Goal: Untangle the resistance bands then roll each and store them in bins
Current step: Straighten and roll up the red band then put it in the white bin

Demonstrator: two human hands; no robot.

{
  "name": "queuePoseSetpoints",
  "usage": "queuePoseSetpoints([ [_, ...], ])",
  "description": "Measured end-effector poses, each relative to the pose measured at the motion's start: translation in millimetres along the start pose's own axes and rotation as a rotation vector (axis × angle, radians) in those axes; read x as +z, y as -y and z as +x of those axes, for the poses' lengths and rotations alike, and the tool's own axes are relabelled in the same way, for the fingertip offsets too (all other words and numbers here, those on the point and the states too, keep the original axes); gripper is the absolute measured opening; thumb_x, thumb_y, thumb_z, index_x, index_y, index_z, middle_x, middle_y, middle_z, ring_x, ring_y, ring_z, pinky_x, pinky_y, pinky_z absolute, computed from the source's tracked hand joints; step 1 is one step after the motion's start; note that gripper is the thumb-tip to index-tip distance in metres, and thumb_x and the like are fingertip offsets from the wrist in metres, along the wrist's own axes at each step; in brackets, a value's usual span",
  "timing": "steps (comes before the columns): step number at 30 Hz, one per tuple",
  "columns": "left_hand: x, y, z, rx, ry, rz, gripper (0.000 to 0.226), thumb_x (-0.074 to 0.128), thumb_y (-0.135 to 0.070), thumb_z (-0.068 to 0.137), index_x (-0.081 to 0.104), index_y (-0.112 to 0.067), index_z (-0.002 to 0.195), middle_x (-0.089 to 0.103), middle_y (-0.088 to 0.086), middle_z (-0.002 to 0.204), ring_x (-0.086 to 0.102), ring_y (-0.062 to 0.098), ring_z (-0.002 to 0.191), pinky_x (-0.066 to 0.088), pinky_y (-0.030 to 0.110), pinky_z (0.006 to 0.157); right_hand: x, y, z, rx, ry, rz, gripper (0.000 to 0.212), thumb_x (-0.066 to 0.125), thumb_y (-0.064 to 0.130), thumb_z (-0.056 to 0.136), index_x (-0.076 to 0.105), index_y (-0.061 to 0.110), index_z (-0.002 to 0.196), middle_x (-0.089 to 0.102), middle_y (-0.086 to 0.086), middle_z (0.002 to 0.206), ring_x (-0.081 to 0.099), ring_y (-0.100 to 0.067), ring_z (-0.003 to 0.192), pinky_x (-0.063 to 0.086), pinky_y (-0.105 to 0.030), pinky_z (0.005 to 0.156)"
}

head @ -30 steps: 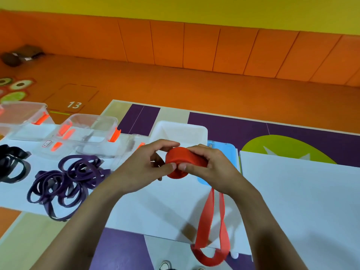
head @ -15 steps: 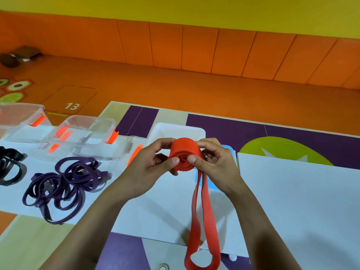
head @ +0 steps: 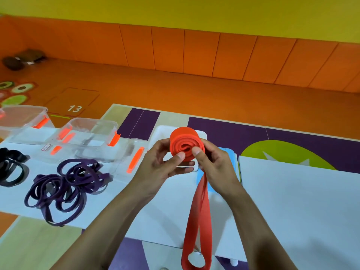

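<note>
The one red resistance band (head: 187,145) is being held up above the white bench (head: 292,201), most of it wound into a tight coil whose spiral end is facing the camera. The left grip (head: 155,168) is curling round the coil's left side, its thumb pressing on the spiral face. The right grip (head: 216,168) is pinching the right edge, thumb likewise on the face. Both are closing firmly on the band. The unrolled tail (head: 198,221) is hanging as a doubled strip from under the right grip, passing the bench's near edge and ending in a loop at the bottom of the view.

The only readable writing is a white "13" (head: 74,108) showing on the orange floor beyond the bench. A small sticker (head: 46,147) is sitting on clear plastic, too small to read.

Behind the coil one white bin (head: 159,133) is standing, partly hidden by the coil and fingers. A blue flat piece (head: 228,154) is lying just beside it, under the right grip. To the left, two clear bins (head: 91,129) with orange clips are standing, with a clear lid (head: 124,158) lying flat nearby. Nearer, a tangled heap of purple bands (head: 66,188) is lying, their count unclear, and black bands (head: 11,170) are being cut off by the left edge.
</note>
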State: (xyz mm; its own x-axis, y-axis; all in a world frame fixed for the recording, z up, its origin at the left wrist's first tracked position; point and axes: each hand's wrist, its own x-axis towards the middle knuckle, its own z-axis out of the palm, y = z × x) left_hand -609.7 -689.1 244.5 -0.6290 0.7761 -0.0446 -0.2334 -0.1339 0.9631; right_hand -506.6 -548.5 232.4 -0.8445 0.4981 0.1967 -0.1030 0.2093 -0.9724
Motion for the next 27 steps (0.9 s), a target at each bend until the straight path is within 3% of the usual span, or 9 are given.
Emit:
queuePoseSetpoints([
  [3, -12, -8, 4, -0.03, 0.008, 0.363, 0.043, 0.077, -0.025, 0.088, 0.059, -0.018, 0.126, 0.065, 0.004, 0.122, 0.074, 0.025, 0.086, 0.062, 0.037, 0.073, -20, 6, 6, 0.021, 0.111, -0.173, 0.037, 0.063, 0.043, 0.094, 0.069, 0.024, 0.125, 0.071, 0.02, 0.104, 0.067, -0.004, 0.098, 0.05, -0.019, 0.084],
  [5, -24, -19, 6, 0.021, 0.018, 0.491, 0.054, 0.081, -0.033, 0.084, 0.057, -0.028, 0.133, 0.064, -0.003, 0.123, 0.072, 0.023, 0.083, 0.06, 0.033, 0.067, -28, 14, 11, 0.069, 0.203, -0.291, 0.04, 0.068, 0.049, 0.088, 0.069, 0.03, 0.123, 0.066, 0.023, 0.1, 0.065, -0.005, 0.093, 0.048, -0.018, 0.079],
  [7, -30, -33, 8, 0.043, 0.075, 0.642, 0.064, 0.082, -0.041, 0.081, 0.052, -0.038, 0.138, 0.062, -0.01, 0.122, 0.072, 0.022, 0.084, 0.06, 0.031, 0.067, -32, 23, 16, 0.09, 0.283, -0.383, 0.044, 0.074, 0.051, 0.085, 0.069, 0.032, 0.124, 0.064, 0.02, 0.102, 0.065, -0.006, 0.096, 0.052, -0.026, 0.081],
  [10, -23, -45, 11, 0.068, 0.189, 0.857, 0.055, 0.078, -0.039, 0.084, 0.055, -0.037, 0.134, 0.061, -0.013, 0.121, 0.072, 0.017, 0.084, 0.062, 0.031, 0.074, -38, 42, 21, 0.04, 0.317, -0.494, 0.046, 0.081, 0.048, 0.08, 0.07, 0.031, 0.121, 0.065, 0.016, 0.104, 0.065, -0.006, 0.098, 0.057, -0.031, 0.085],
  [14, -14, -56, 15, 0.181, 0.132, 0.677, 0.049, 0.076, -0.032, 0.086, 0.057, -0.027, 0.131, 0.064, -0.005, 0.118, 0.075, 0.022, 0.083, 0.059, 0.028, 0.074, -43, 73, 35, -0.09, 0.202, -0.518, 0.053, 0.082, 0.053, 0.071, 0.072, 0.033, 0.119, 0.059, 0.016, 0.101, 0.06, -0.003, 0.096, 0.052, -0.02, 0.081],
  [17, -8, -58, 22, 0.248, 0.07, 0.485, 0.052, 0.077, -0.031, 0.087, 0.057, -0.019, 0.134, 0.065, 0.004, 0.123, 0.075, 0.027, 0.09, 0.062, 0.04, 0.072, -41, 83, 43, -0.179, 0.116, -0.409, 0.05, 0.083, 0.051, 0.071, 0.072, 0.038, 0.118, 0.056, 0.008, 0.106, 0.058, -0.003, 0.101, 0.053, -0.016, 0.083],
  [21, -2, -49, 25, 0.247, 0.021, 0.345, 0.049, 0.076, -0.028, 0.087, 0.058, -0.015, 0.131, 0.065, 0.007, 0.123, 0.074, 0.026, 0.097, 0.063, 0.048, 0.071, -40, 67, 46, -0.153, 0.083, -0.32, 0.042, 0.081, 0.06, 0.073, 0.07, 0.048, 0.112, 0.051, 0.005, 0.111, 0.057, -0.01, 0.108, 0.054, -0.024, 0.088],
  [23, -2, -44, 23, 0.234, 0.015, 0.308, 0.043, 0.077, -0.026, 0.088, 0.06, -0.018, 0.127, 0.066, 0.002, 0.121, 0.074, 0.025, 0.095, 0.063, 0.043, 0.07, -38, 54, 44, -0.113, 0.057, -0.227, 0.041, 0.079, 0.062, 0.072, 0.073, 0.044, 0.108, 0.053, 0.001, 0.111, 0.059, -0.015, 0.107, 0.054, -0.03, 0.087],
  [27, 4, -30, 18, 0.202, 0.004, 0.116, 0.04, 0.067, -0.019, 0.088, 0.058, -0.012, 0.126, 0.066, 0.003, 0.12, 0.074, 0.028, 0.098, 0.062, 0.039, 0.073, -31, 34, 33, -0.074, 0.079, 0.0, 0.031, 0.073, 0.037, 0.09, 0.072, 0.019, 0.115, 0.071, 0.007, 0.096, 0.065, -0.009, 0.085, 0.05, -0.021, 0.077],
])
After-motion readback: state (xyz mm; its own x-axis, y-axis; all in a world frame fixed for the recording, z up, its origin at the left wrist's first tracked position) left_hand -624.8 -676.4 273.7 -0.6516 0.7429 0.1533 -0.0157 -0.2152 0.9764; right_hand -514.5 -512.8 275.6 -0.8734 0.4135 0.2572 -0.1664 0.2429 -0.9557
